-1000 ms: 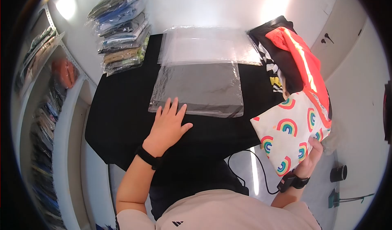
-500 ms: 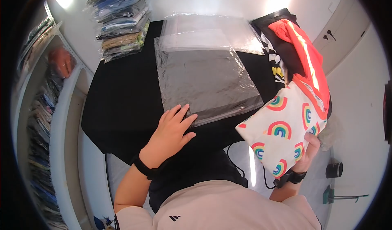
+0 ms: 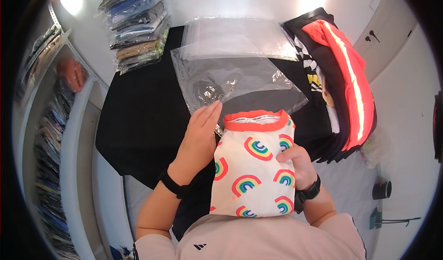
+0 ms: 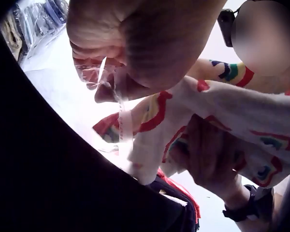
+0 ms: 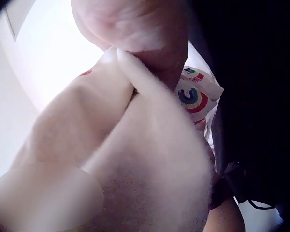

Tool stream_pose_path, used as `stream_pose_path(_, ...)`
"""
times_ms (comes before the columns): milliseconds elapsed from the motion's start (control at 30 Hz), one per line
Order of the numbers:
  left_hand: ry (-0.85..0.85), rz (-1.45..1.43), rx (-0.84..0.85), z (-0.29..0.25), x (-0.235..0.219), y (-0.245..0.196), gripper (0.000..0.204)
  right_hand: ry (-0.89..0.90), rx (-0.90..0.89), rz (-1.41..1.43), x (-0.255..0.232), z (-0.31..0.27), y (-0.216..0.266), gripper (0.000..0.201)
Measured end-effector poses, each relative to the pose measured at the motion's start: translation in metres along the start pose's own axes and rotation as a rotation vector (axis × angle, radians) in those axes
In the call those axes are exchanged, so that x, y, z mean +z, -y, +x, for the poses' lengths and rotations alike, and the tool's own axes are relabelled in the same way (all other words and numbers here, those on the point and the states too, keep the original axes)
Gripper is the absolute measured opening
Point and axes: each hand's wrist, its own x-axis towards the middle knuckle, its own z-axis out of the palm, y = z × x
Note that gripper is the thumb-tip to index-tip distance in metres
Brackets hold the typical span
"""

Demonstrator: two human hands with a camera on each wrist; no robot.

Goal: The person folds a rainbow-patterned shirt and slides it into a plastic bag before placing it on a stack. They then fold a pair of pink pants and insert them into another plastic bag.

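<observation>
My right hand [image 3: 300,165] grips the right side of a folded white rainbow-print shirt [image 3: 265,172], thumb on top. The shirt's red-orange neckband faces away from me, and its bottom end is close to my body. In the right wrist view, pale fabric [image 5: 150,145] hangs under the hand. My left hand [image 3: 198,135] is at the near left corner of a clear plastic bag [image 3: 217,80]. Curled fingers pinch the bag's film [image 4: 102,75] in the left wrist view. The bag's near side is raised and wrinkled, with the shirt's neckband right at it.
More flat clear bags [image 3: 235,38] lie at the back of the black-covered table [image 3: 134,121]. A stack of bagged clothes [image 3: 138,29] stands back left. Dark clothes and a bright red-orange garment [image 3: 346,84] lie along the right edge. Shelves [image 3: 83,135] of packed clothes line the left.
My right hand has brought the rainbow shirt from the right pile to in front of me. The left hand has gone from lying on the bag to pinching and lifting its near edge.
</observation>
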Motion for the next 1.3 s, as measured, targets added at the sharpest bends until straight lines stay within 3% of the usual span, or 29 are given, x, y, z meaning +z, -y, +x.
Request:
stream_pose_path(67, -0.012, 0.014, 0.024, 0.001, 0.000, -0.002, 0.060, -0.002, 0.042, -0.007, 0.009, 0.007, 0.003, 0.061)
stream_pose_path(133, 0.009, -0.080, 0.015, 0.000, 0.000, -0.006, 0.063, -0.221, -0.113, -0.505, 0.037, 0.005, 0.007, 0.059)
stream_pose_path(167, 0.011, -0.079, 0.018, -0.001, 0.000, -0.006, 0.063, -0.220, -0.116, -0.503, 0.030, 0.011, 0.014, 0.059)
stream_pose_path(233, 0.055, -0.084, -0.008, -0.002, 0.000, -0.005, 0.062, 0.054, 0.093, -0.023, 0.009, 0.029, 0.032, 0.051)
stream_pose_path(300, 0.038, -0.076, -0.012, -0.003, 0.003, -0.002, 0.062, 0.042, 0.136, 0.015, 0.000, 0.045, 0.046, 0.049)
stream_pose_path(400, -0.001, -0.073, -0.045, -0.004, 0.002, -0.003, 0.061, -0.009, 0.013, 0.096, -0.013, 0.066, 0.057, 0.058)
stream_pose_path(500, -0.006, -0.046, -0.066, -0.006, 0.004, 0.000, 0.060, -0.012, -0.100, -0.028, -0.013, 0.076, 0.054, 0.058)
stream_pose_path(633, 0.030, 0.023, -0.030, -0.006, 0.009, 0.000, 0.060, 0.030, -0.104, -0.123, -0.003, 0.081, 0.055, 0.053)
stream_pose_path(667, 0.036, 0.018, -0.024, -0.006, 0.010, 0.001, 0.060, -0.046, -0.155, -0.170, -0.001, 0.086, 0.058, 0.047)
stream_pose_path(700, 0.033, 0.011, -0.024, -0.006, 0.011, 0.001, 0.059, -0.048, -0.162, -0.166, -0.007, 0.095, 0.062, 0.047)
stream_pose_path(767, 0.029, 0.006, -0.021, -0.006, 0.015, 0.003, 0.059, 0.060, -0.219, 0.193, -0.030, 0.119, 0.067, 0.048)
stream_pose_path(800, 0.048, 0.040, -0.007, -0.006, 0.017, 0.003, 0.058, 0.048, -0.332, 0.117, -0.025, 0.126, 0.061, 0.048)
stream_pose_path(933, 0.069, 0.132, -0.013, -0.009, 0.018, 0.004, 0.058, 0.089, -0.299, 0.103, -0.006, 0.116, 0.049, 0.047)
stream_pose_path(1000, 0.064, 0.160, -0.032, -0.010, 0.017, 0.001, 0.058, -0.050, -0.214, -0.120, 0.009, 0.100, 0.044, 0.045)
stream_pose_path(1067, -0.018, 0.333, -0.050, -0.008, 0.013, -0.010, 0.049, -0.036, -0.192, -0.156, 0.005, 0.101, 0.039, 0.046)
stream_pose_path(1100, -0.017, 0.330, -0.049, -0.011, 0.018, -0.016, 0.049, -0.019, -0.175, -0.192, 0.004, 0.102, 0.037, 0.047)
stream_pose_path(1167, -0.047, -0.003, 0.139, -0.021, 0.027, -0.032, 0.038, -0.036, -0.201, -0.141, 0.007, 0.110, 0.031, 0.046)
stream_pose_path(1233, -0.024, -0.136, 0.195, -0.027, 0.047, -0.042, 0.028, -0.049, -0.262, -0.105, 0.012, 0.119, 0.028, 0.047)
stream_pose_path(1267, 0.039, -0.061, 0.137, -0.030, 0.057, -0.038, 0.042, -0.068, -0.267, -0.104, 0.017, 0.122, 0.027, 0.045)
stream_pose_path(1300, 0.034, -0.055, 0.134, -0.027, 0.060, -0.039, 0.042, -0.062, -0.262, -0.107, 0.019, 0.125, 0.025, 0.045)
